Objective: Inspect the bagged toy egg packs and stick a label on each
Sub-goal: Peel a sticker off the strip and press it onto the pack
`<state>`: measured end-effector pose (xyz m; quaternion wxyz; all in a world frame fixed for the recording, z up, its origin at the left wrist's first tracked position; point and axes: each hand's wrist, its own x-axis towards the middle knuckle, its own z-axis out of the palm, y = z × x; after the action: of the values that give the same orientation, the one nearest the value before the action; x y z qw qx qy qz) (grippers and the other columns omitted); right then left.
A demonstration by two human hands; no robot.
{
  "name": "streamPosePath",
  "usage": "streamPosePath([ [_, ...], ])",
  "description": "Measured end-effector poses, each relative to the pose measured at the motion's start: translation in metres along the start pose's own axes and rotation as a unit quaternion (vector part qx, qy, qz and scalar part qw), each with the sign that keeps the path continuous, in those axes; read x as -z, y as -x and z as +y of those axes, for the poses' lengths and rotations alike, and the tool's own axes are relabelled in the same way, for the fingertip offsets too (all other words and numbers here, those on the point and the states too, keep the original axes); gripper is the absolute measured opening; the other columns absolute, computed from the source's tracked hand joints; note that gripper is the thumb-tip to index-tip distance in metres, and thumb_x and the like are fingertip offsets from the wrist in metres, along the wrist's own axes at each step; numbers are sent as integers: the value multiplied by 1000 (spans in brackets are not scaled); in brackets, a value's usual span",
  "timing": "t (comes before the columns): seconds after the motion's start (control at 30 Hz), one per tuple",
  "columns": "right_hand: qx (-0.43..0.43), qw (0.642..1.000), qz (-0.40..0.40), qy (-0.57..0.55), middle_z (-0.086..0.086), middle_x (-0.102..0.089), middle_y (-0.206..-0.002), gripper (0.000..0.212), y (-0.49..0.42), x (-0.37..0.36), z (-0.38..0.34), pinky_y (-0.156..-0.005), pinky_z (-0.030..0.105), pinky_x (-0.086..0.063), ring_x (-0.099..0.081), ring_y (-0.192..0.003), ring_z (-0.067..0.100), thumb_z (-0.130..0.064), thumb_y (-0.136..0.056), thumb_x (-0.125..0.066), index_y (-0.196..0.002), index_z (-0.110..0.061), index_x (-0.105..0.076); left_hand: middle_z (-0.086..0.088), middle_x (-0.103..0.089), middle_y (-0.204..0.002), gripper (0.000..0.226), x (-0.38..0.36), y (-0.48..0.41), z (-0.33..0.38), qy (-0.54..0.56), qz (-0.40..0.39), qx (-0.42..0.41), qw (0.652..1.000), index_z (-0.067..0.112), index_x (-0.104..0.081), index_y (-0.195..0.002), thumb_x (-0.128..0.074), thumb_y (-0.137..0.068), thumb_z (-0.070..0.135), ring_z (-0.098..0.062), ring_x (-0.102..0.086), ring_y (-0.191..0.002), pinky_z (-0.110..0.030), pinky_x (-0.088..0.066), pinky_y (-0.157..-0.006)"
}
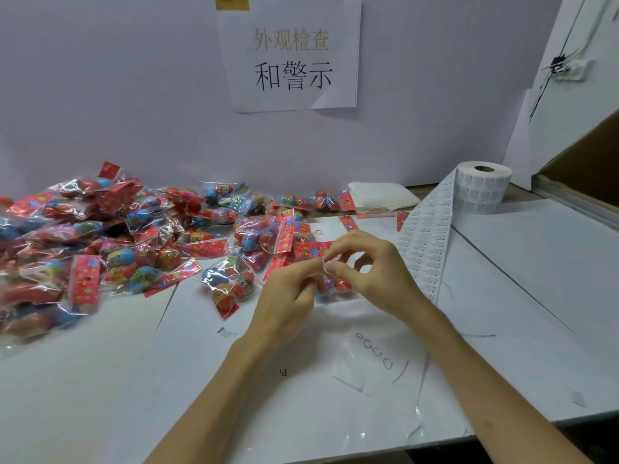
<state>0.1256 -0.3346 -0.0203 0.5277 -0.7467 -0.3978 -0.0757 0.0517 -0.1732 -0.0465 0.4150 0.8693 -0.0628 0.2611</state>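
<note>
1. Forearms enter from the bottom edge. The left hand (288,296) and right hand (375,272) meet mid-desk on one held pack (336,287). Whether it rests on the desk (502,296) or is lifted, cannot tell.
2. Left fingers (308,279) are curled and grip the pack's left side, probably to steady it. The right thumb and forefinger pinch tight at its top edge, and the other right fingers are loosely spread. There's a small whitish bit in the pinch: label or bag edge, cannot tell.
3. Held pack: clear crinkly film, mostly hidden by the hands, with red and purplish eggs showing. It's likely slippery, with the eggs shifting inside.
4. Pile of packs (117,242) is heaped on the left, overlapping, with red flowered header cards and blue, red and orange eggs. Probably waiting stock, kept within the left hand's reach.
5. Label roll (484,190) stands on end at rear right. Its label strip (425,249) trails forward to just beside the right hand, which looks handy for peeling.
6. Flat clear bag (378,360) lies on the desk between the forearms.
7. Paper sign (291,58) is taped to the wall behind.
</note>
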Motion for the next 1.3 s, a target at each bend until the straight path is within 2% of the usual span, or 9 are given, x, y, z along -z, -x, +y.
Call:
streamPosePath([
  [0.13, -6, 1000, -16, 5, -4, -69, -96, 8, 1, 0, 1, -67, 33, -53, -66, -80, 15, -11, -86, -80, -91, -15, -75, 2, -65, -73, 24, 1, 1, -2, -33, 6, -21, 999, 9, -65, -76, -42, -82, 7, -17, -57, -68, -43, -48, -61],
  [0.23, 4, 1000, -11, 15, 1, -68, -92, 7, 0, 0, 0, -68, 38, -53, -65, -80, 19, -10, -85, -80, -84, -10, -73, 6, -66, -74, 28, 1, 0, -4, -64, 11, -22, 998, 11, -72, -84, -44, -84, 8, -12, -58, -68, -38, -48, -61],
  [0.33, -9, 1000, 7, -3, 1, -69, -89, 7, -1, 2, 0, -70, 38, -54, -66, -83, 20, -9, -87, -78, -84, -9, -72, 20, -64, -74, 27, -1, -1, -3, -61, 32, 15, 998, 20, -76, -101, -53, -94, 6, 1, -57, -62, -11, -39, -53],
  [0.47, -69, 988, 104, -96, -7, -71, -88, 12, -6, 9, 5, -70, 30, -55, -66, -84, 11, -7, -92, -71, -88, -18, -71, 14, -66, -84, 22, 3, -6, -13, -115, 123, 160, 973, 23, -76, -103, -57, -100, 14, 1, -59, -62, -11, -36, -49],
  [0.57, -141, 980, 131, -48, -8, -72, -99, 16, -9, 9, 17, -79, 28, -54, -67, -90, 10, -10, -96, -65, -104, -24, -69, 8, -67, -84, 26, 8, -8, -24, -137, 92, 243, 956, 16, -75, -107, -53, -103, 30, -7, -62, -71, -23, -45, -60],
  [0.73, -263, 959, 25, 107, -4, -68, -115, 57, -2, -1, 30, -72, 26, -52, -65, -92, 11, -26, -97, -66, -148, -29, -40, 9, -63, -83, 37, 0, -6, -24, -192, 25, 238, 952, 21, -75, -103, -53, -102, 50, 1, -55, -67, -20, -36, -53],
  [0.83, -284, 945, 6, 162, -7, -72, -116, 69, -1, -8, 31, -101, 46, -49, -63, -113, 22, -33, -95, -65, -155, -32, -30, 12, -64, -85, 36, 0, -6, -23, -189, -5, 244, 951, 28, -74, -106, -54, -100, 56, 0, -57, -71, -21, -39, -55],
  [1.17, -251, 954, 84, -140, -6, -77, -104, 58, -7, -3, 15, -84, 36, -58, -72, -96, 14, -10, -96, -64, -148, -25, -43, 1, -65, -77, 45, 1, -5, -23, -23, 46, 231, 972, 20, -45, -122, -78, -91, 27, -12, -63, -63, -21, -46, -55],
  [1.3, -197, 960, 51, -190, -6, -77, -110, 51, -6, -2, 6, -91, 37, -50, -75, -95, 14, -16, -95, -62, -143, -27, -46, -10, -72, -82, 29, 5, -8, -15, 113, 53, 266, 956, 12, -50, -121, -65, -101, 26, -22, -73, -61, -40, -63, -58],
])
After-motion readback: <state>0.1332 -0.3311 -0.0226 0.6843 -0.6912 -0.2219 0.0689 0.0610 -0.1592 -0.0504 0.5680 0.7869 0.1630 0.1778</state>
